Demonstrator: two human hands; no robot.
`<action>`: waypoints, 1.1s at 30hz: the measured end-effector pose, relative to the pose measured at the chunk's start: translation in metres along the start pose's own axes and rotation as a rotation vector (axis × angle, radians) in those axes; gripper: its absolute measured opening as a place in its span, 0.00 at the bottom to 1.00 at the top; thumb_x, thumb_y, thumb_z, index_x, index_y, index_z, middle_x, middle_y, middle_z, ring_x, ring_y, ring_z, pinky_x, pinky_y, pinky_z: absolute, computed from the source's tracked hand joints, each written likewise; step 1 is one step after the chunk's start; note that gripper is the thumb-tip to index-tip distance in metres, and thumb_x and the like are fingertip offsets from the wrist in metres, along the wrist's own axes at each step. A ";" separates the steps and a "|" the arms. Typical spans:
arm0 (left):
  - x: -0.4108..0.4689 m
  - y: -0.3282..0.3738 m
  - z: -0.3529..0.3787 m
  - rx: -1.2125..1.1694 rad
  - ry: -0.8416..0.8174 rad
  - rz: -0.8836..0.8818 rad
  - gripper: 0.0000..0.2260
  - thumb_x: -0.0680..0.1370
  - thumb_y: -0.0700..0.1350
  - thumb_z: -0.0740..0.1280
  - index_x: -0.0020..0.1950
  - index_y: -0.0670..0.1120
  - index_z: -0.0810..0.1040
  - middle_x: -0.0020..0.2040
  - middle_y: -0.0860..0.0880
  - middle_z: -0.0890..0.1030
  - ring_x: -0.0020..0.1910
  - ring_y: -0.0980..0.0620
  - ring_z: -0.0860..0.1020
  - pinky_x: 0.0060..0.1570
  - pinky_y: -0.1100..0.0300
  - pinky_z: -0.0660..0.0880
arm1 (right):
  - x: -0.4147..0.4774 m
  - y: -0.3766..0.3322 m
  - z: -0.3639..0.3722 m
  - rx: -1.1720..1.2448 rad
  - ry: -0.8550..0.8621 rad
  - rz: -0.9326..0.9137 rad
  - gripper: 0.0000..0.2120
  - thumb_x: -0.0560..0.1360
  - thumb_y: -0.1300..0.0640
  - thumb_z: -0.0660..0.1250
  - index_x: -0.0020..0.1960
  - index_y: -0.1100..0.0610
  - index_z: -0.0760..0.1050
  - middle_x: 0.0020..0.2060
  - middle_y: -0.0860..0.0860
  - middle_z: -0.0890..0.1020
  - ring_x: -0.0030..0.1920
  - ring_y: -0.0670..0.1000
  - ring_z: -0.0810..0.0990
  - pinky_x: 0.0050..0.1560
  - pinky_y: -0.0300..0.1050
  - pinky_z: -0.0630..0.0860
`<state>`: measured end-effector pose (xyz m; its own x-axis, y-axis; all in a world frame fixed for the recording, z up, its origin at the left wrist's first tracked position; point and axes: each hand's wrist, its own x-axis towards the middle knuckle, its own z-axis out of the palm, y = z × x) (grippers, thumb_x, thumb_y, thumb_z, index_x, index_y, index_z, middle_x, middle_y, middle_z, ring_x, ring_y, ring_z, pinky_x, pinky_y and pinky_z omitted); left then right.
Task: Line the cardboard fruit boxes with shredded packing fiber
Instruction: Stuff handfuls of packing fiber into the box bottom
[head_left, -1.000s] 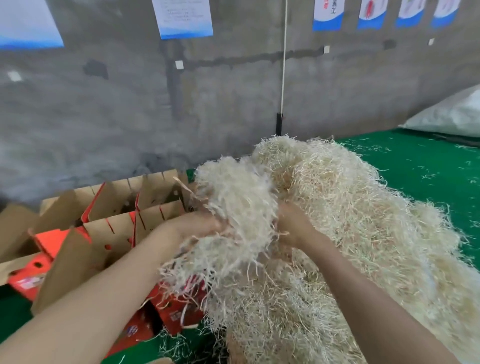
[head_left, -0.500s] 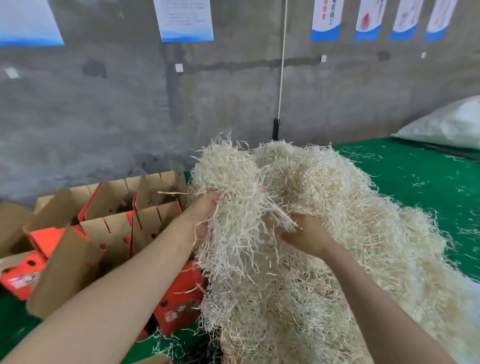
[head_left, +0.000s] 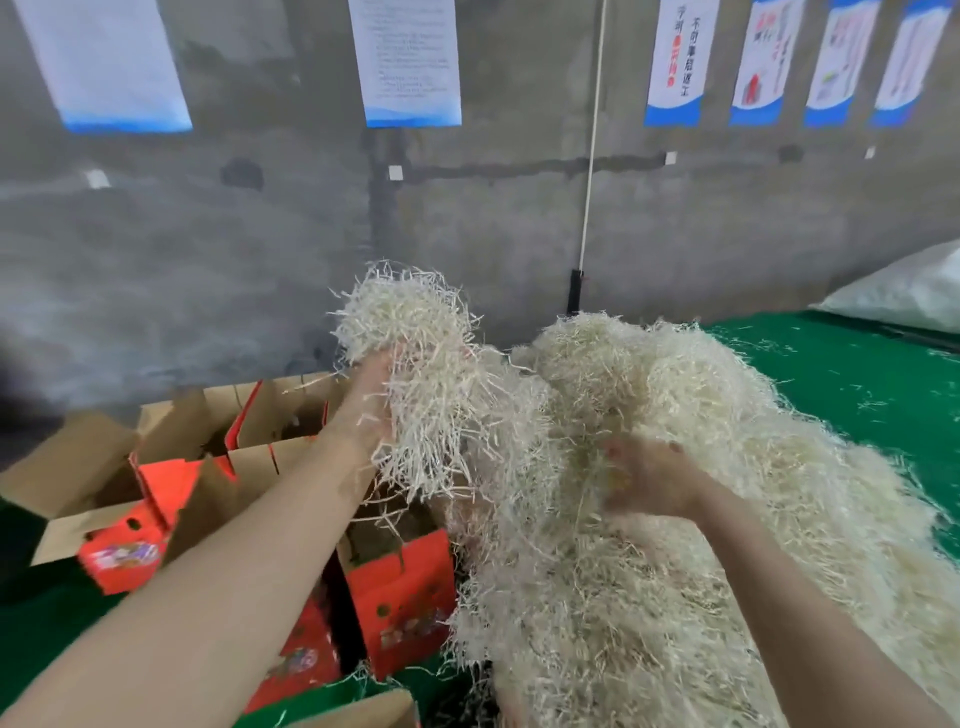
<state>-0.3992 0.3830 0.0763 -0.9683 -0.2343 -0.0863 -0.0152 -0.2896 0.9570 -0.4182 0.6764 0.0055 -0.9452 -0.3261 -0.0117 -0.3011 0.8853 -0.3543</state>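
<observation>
Nearest you, both bare forearms reach forward from the bottom edge, over a strip of brown cardboard (head_left: 363, 711) that the frame cuts off.

Your left hand (head_left: 368, 410) is closed around a handful of shredded packing fiber (head_left: 410, 338), held up with loose strands trailing below it. Half a second ago this handful was still joined to the big fiber pile (head_left: 675, 571), and your right hand was working at the join. Now the handful has torn free and moved left and upward. It hangs above the open top of the nearest red fruit box (head_left: 402, 603). That likely means one portion is ready to go into a box.

Your right hand (head_left: 647, 478) has dropped away from the handful and sits against the pile. It is motion-blurred and half sunk in strands, so it is unclear whether it is gripping fiber or only resting there.

Further left, more open fruit boxes (head_left: 124, 553) stand with their brown flaps up.

The handful and your left arm hide the inside of the nearest box, so you cannot tell how much lining it already has. The other boxes' interiors are dark.

Beyond the pile lie the green surface (head_left: 857, 389) and a white sack (head_left: 909, 296), cut off at the right edge. The print on the wall posters (head_left: 408, 62) is too blurred to read.
</observation>
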 end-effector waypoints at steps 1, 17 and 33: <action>-0.009 -0.001 -0.003 0.022 0.017 0.007 0.24 0.77 0.56 0.63 0.70 0.47 0.69 0.69 0.43 0.71 0.67 0.42 0.70 0.67 0.42 0.66 | -0.002 -0.021 -0.011 0.037 0.093 -0.072 0.34 0.68 0.55 0.73 0.70 0.51 0.63 0.65 0.48 0.73 0.63 0.50 0.72 0.71 0.56 0.58; -0.148 -0.042 -0.129 -0.120 0.206 -0.183 0.22 0.73 0.37 0.66 0.67 0.37 0.70 0.59 0.37 0.78 0.55 0.41 0.79 0.46 0.53 0.78 | -0.101 -0.233 0.114 1.510 -0.598 -0.213 0.34 0.58 0.40 0.76 0.59 0.46 0.66 0.41 0.44 0.84 0.40 0.39 0.82 0.37 0.37 0.79; -0.244 -0.144 -0.212 0.438 0.067 -0.374 0.15 0.80 0.39 0.61 0.66 0.38 0.70 0.63 0.49 0.72 0.63 0.55 0.69 0.58 0.72 0.65 | -0.125 -0.267 0.213 1.540 -0.625 0.089 0.22 0.71 0.65 0.69 0.63 0.52 0.73 0.46 0.52 0.84 0.42 0.49 0.84 0.36 0.43 0.79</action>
<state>-0.1079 0.2855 -0.0988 -0.8596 -0.2522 -0.4443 -0.4688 0.0436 0.8822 -0.1923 0.4101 -0.0972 -0.6444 -0.7059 -0.2940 0.5044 -0.1034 -0.8573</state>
